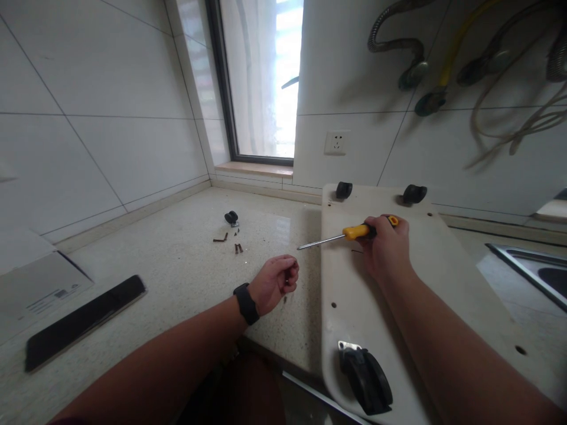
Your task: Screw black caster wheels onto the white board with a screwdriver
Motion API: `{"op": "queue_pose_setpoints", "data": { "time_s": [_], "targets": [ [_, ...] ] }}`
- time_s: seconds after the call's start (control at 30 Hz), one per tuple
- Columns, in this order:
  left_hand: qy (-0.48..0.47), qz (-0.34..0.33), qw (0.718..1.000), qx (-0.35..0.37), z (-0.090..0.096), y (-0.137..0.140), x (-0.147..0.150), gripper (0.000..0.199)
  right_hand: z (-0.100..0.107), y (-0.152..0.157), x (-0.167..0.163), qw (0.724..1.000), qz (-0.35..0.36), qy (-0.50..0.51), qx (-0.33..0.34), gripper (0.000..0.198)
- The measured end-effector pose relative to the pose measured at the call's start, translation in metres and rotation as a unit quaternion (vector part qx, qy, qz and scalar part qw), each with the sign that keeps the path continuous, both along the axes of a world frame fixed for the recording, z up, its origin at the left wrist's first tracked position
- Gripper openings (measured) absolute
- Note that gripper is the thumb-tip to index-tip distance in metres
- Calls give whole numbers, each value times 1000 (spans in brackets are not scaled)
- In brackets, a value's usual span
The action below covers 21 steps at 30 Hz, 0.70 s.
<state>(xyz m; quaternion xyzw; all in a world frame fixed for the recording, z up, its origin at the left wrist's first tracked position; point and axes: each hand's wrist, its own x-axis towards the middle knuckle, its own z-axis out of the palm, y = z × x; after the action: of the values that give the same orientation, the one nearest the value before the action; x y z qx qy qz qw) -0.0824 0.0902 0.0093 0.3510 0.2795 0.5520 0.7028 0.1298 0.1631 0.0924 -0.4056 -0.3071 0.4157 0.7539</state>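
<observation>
My right hand (384, 248) is closed around a screwdriver with a yellow and black handle (357, 231). Its metal shaft points left, with the tip near my left hand (277, 280). The left fingers are curled together over the counter, and what they hold, if anything, is hidden. Under my right arm lies a white board (416, 265) with several holes. A black caster (365, 378) with a metal plate sits on its near corner, and two black casters, the left one (344, 190) and the right one (414, 194), stand along its far edge.
On the counter lie a loose black caster (231, 218), several brown screws (238, 248) and a dark phone-like slab (86, 321). A white box (39, 289) is at the left. Hoses (398, 44) and a socket (337, 143) are on the wall; a sink edge (527, 271) is at right.
</observation>
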Motion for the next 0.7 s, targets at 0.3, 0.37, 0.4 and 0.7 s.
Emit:
{"op": "queue_pose_setpoints", "data": {
  "time_s": [0.3, 0.37, 0.4, 0.7],
  "targets": [
    [7, -1, 1000, 3, -1, -1, 1, 27, 0, 0, -1, 1000, -2, 3, 1, 47],
    [8, -4, 1000, 3, -1, -1, 1, 27, -1, 0, 0, 1000, -1, 1, 1, 47],
    [9, -5, 1000, 3, -1, -1, 1, 27, -2, 1, 0, 1000, -1, -1, 2, 48],
    [5, -22, 1000, 7, -3, -2, -1, 27, -8, 5, 3, 1000, -4, -23, 8, 49]
  ]
}}
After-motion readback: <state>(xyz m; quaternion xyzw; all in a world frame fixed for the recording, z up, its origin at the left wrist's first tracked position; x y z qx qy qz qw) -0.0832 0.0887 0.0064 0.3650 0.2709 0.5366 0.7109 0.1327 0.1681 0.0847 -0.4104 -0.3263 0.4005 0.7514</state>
